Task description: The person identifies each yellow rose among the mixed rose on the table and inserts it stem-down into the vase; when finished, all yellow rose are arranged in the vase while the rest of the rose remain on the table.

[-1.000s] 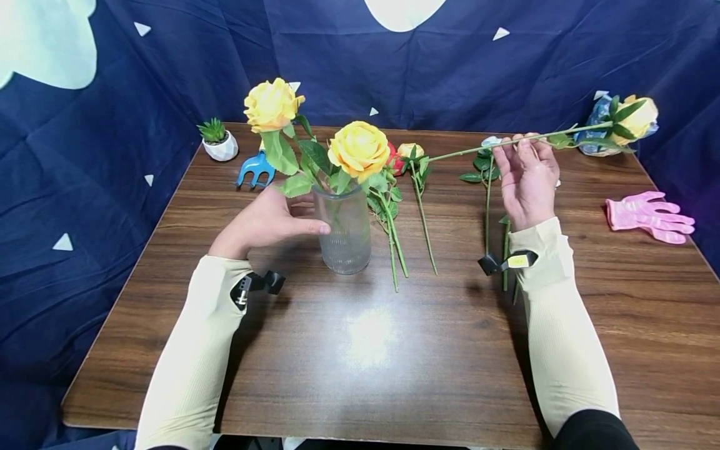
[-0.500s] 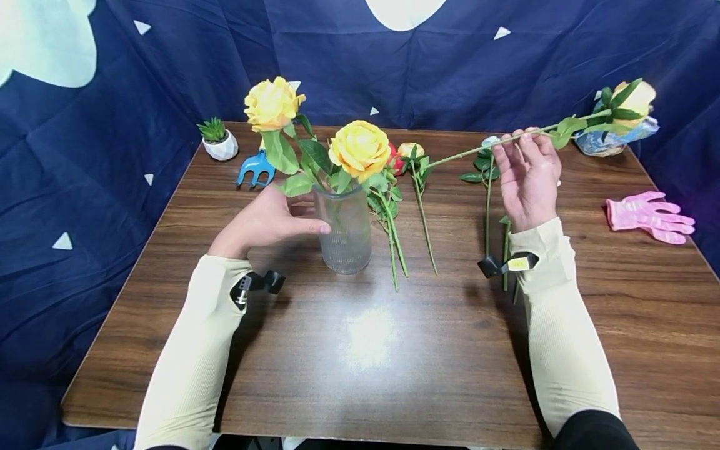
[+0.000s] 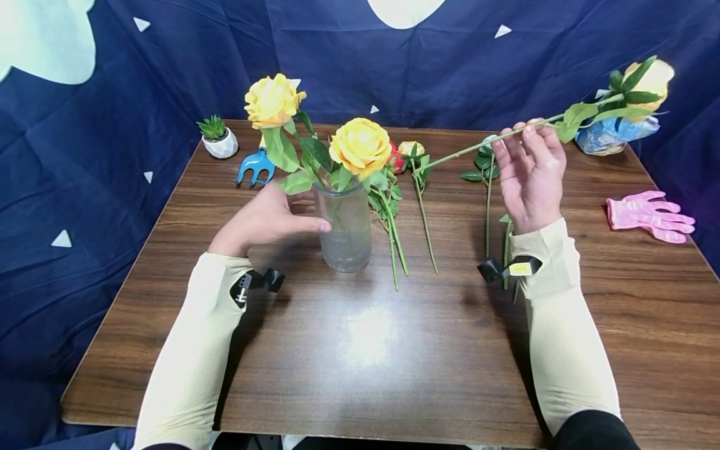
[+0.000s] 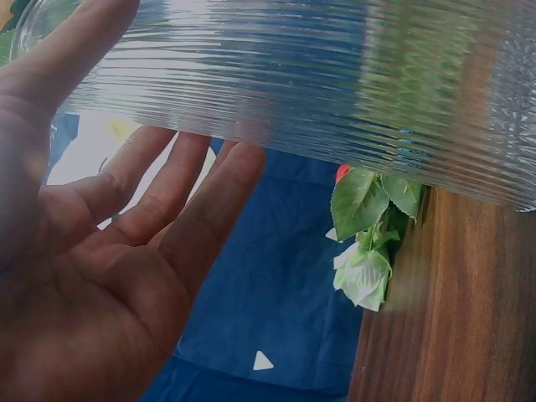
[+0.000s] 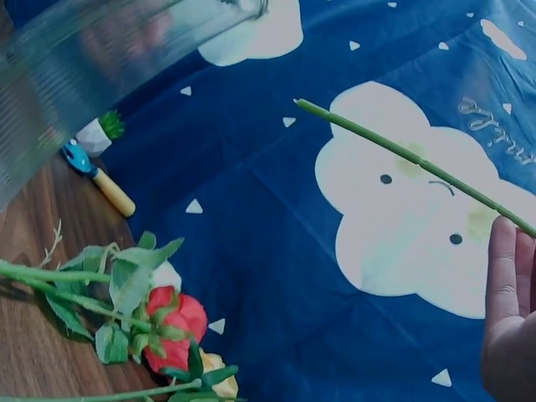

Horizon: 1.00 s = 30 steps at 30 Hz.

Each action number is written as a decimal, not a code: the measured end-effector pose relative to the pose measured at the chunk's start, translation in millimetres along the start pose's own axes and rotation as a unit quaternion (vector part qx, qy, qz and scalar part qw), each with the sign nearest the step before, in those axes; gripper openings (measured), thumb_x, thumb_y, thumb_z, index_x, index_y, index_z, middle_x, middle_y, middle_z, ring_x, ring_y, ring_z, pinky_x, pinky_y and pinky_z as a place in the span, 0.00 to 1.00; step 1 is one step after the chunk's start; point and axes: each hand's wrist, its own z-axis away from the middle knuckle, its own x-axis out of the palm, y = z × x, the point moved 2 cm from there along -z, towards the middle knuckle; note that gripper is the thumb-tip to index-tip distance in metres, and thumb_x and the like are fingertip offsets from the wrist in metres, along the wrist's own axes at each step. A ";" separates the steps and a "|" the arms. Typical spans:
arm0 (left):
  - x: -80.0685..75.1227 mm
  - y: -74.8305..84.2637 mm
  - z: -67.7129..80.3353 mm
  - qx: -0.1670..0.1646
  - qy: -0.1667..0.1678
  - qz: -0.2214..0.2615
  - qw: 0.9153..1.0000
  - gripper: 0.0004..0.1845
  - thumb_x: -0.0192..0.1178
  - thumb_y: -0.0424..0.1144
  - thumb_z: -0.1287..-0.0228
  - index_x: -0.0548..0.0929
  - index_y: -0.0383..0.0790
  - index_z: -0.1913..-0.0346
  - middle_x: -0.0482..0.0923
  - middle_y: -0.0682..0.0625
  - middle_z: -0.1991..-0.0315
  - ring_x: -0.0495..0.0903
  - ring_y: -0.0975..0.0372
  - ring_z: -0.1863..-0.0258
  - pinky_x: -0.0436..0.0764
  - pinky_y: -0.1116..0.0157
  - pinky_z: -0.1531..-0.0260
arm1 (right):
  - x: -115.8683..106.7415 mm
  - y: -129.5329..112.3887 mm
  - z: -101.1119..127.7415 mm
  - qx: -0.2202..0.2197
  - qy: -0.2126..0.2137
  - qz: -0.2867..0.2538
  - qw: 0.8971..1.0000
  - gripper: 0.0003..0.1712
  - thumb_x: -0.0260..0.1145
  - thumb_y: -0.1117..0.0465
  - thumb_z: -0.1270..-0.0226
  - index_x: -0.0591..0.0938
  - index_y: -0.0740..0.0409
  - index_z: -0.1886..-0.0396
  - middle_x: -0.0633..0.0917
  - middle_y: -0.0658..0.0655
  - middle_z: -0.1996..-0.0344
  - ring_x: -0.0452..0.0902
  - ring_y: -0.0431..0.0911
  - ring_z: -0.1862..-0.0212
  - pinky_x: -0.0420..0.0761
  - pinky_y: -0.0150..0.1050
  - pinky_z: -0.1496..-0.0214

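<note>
My left hand (image 3: 261, 215) holds a clear ribbed glass vase (image 3: 345, 240) from its left side, thumb across the near face and fingers behind. Two yellow roses (image 3: 362, 147) stand in the vase, their heads leaning out above the rim. Raised over the right part of the table, my right hand (image 3: 531, 181) pinches the green stem of a pale yellow rose (image 3: 652, 84). That rose's bloom points up and to the right, while its bare stem end (image 5: 314, 106) points towards the vase without touching it.
Beside the vase lie a red rose (image 5: 177, 325), a peach rose (image 3: 412, 149) and a whitish rose (image 4: 362, 276). More stems lie under the right forearm. Around the table are a potted succulent (image 3: 219, 140), a blue hand rake (image 3: 255, 166), a pink glove (image 3: 649, 216) and a blue patterned object (image 3: 613, 136).
The rose in my right hand has tilted: its bloom rises and its stem end dips slightly left. The right hand has lifted a little. My left hand and the vase stay in place.
</note>
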 end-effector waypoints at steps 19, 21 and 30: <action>0.6 1.1 1.6 -0.014 -0.001 0.013 1.000 0.41 0.74 0.31 0.39 0.67 0.36 0.24 0.71 0.43 0.27 0.72 0.49 0.29 0.72 0.51 0.27 | 40.0 -1.4 39.1 0.018 -0.119 -0.042 0.992 0.05 0.55 0.82 0.30 0.75 0.73 0.61 0.83 0.69 0.69 0.84 0.58 0.65 0.90 0.46 0.61; 0.4 0.9 1.7 -0.016 -0.002 0.011 1.000 0.42 0.74 0.31 0.39 0.67 0.36 0.24 0.71 0.43 0.27 0.72 0.49 0.29 0.71 0.50 0.27 | 43.2 0.1 42.8 0.018 -0.133 -0.038 0.990 0.05 0.55 0.82 0.30 0.75 0.74 0.61 0.84 0.69 0.68 0.85 0.58 0.65 0.90 0.46 0.61; 0.7 0.4 0.5 -0.015 0.000 0.017 1.000 0.41 0.74 0.31 0.40 0.68 0.37 0.25 0.71 0.44 0.27 0.72 0.49 0.29 0.72 0.50 0.28 | 52.1 9.5 58.5 0.001 -0.181 -0.016 0.983 0.07 0.63 0.82 0.34 0.76 0.75 0.60 0.84 0.68 0.66 0.86 0.59 0.61 0.90 0.45 0.59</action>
